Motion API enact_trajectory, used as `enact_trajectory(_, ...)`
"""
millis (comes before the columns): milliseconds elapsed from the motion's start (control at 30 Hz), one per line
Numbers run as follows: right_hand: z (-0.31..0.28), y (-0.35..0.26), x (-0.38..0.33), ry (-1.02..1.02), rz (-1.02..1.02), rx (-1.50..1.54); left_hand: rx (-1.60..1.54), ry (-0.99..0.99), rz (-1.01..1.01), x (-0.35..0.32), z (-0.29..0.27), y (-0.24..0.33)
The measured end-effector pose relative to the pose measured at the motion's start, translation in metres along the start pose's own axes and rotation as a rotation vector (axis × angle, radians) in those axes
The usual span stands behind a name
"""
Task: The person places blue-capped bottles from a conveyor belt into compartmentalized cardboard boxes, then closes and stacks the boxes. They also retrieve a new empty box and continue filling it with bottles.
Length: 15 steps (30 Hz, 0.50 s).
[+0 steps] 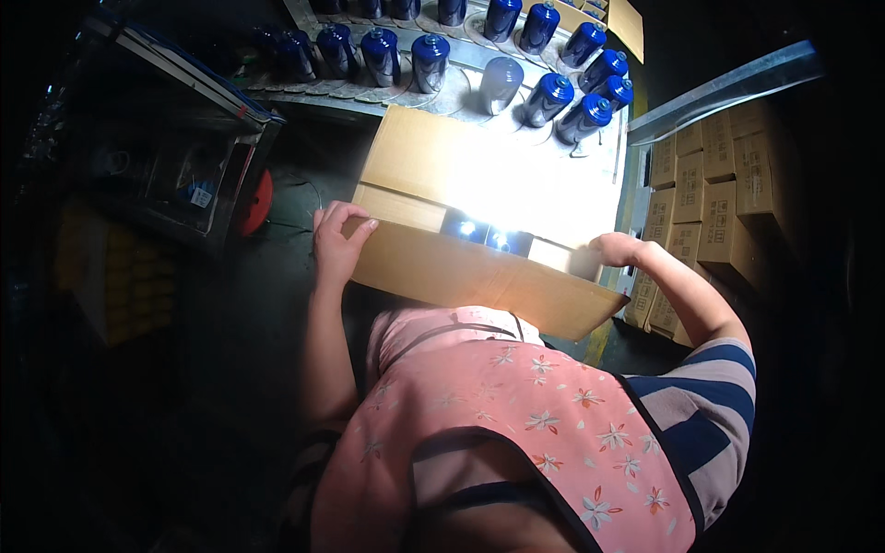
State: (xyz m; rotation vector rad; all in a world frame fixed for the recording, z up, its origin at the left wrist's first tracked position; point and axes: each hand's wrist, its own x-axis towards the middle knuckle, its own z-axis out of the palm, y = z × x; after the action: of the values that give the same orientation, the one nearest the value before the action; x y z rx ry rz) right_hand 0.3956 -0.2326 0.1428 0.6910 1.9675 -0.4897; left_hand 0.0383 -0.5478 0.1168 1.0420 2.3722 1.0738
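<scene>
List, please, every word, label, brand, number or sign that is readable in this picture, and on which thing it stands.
No text is clearly readable.
Stacked brown boxes, right: dark printed marks and signs, too small to read.
White label, left: too small and blurred.
Open carton: no readable text on the near flap; glare washes out much of the inside.
Blue canisters: no readable text.

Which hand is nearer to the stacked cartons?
Right. The right hand is at the right end of the open box, beside the stacked cartons; the left hand is at its far left end.
</scene>
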Motion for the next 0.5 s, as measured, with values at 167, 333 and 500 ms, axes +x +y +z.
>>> enact_trajectory(167,0.039,-0.009,0.042,0.279,-0.489,0.713,0.033,0.172,0.102,-0.029,0.025,0.007)
enact_trajectory(333,0.091,-0.062,0.048,0.081,-0.582,0.612,-0.068,0.237,0.132,-0.064,0.015,0.012)
enact_trajectory(500,0.127,-0.077,-0.012,0.168,-0.493,0.556,-0.079,0.259,0.233,-0.110,-0.003,0.006)
